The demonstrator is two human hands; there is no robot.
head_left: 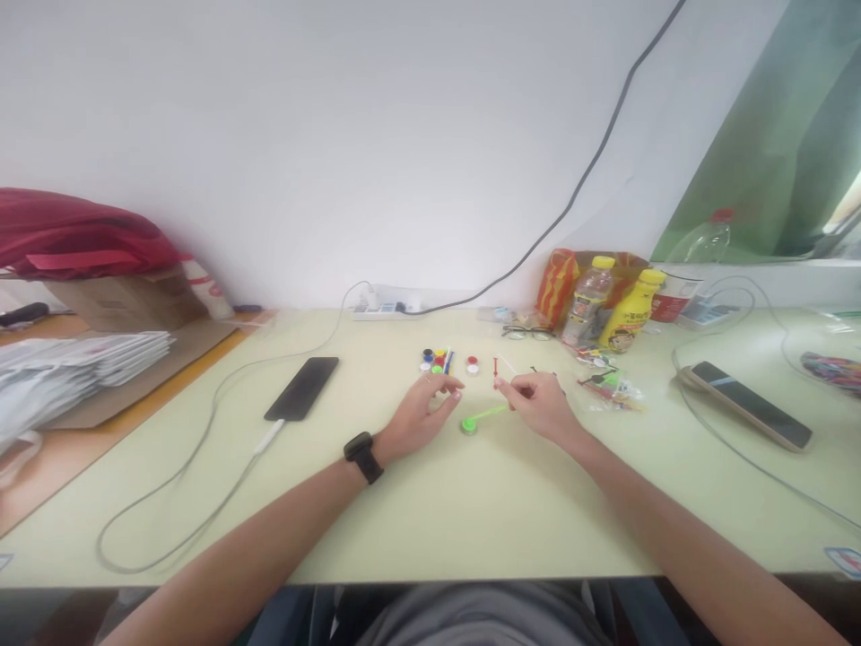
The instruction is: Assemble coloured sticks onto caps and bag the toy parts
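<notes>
left hand (418, 414) loosely spread, right hand (542, 408) curled, can't tell if pinching. mid-frame green strip (489, 413) probably light, bendy, grab mid-length

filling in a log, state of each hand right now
Left hand: loosely open, nothing visibly held.
Right hand: fingers curled, at a small red stick; grip cannot be told.

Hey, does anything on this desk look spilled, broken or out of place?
Nothing looks plainly spilled or broken. The yellow bottle at the back right of the desk appears tilted, though lens distortion could explain that.
</notes>
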